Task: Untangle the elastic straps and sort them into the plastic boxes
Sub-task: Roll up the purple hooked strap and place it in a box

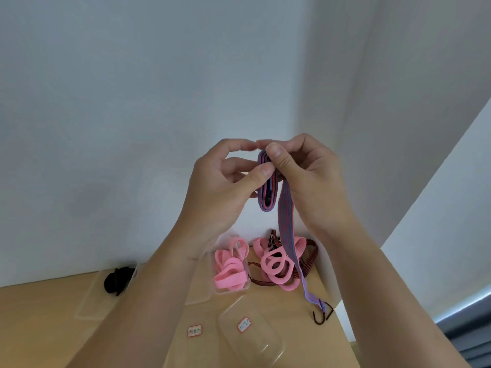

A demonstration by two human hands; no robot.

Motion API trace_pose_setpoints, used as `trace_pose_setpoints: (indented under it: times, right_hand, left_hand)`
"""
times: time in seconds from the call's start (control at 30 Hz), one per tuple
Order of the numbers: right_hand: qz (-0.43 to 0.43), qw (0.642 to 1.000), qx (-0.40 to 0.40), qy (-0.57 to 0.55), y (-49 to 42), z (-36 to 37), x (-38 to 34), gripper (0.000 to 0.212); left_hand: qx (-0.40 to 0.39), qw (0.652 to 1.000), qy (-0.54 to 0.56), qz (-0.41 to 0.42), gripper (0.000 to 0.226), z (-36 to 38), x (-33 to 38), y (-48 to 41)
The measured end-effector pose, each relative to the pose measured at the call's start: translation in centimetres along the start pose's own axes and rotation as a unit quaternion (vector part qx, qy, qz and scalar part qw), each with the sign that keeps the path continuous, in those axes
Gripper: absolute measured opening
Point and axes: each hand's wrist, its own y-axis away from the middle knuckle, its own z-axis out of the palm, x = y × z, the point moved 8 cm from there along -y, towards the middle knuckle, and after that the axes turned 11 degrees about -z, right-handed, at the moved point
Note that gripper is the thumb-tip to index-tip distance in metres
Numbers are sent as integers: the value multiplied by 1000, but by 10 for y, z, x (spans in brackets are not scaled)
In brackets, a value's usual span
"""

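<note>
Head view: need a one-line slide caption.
Both hands, left hand and right hand, fold a blue-red striped strap above the pink strap pile and clear boxes.

Soft even daylight, faint shadows on wall [132, 102]; wide-angle bending at edges; overall slightly soft focus

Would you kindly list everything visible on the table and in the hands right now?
Striped strap: one, blue and red, held up folded, its tail hanging to the table.
Loose pink straps: a tangle, pink, back right of the table.
Brown striped straps: number unclear, under the pink tangle.
Box of pink straps: one, clear, centre.
Box with black straps: one, clear, left.
Empty box: one, clear, labelled, front.
Table: one, light wood.
Left hand: pinching the strap.
Right hand: pinching the strap.
</note>
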Motion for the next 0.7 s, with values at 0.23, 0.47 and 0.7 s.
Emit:
trace_pose_setpoints:
  times: [0.23,0.47,0.7]
  right_hand:
    - [13,998,-52,39,16,6,14,40]
    - [-25,992,-63,108,15,-16,4,13]
    - [-2,986,-28,164,9,-40,3,51]
  left_hand:
    - [57,989,132,-46,25,4,-11,-7]
    - [-25,1000,10,-15,22,18,-6,-13]
    - [-107,987,-98,69,28,33,12,-16]
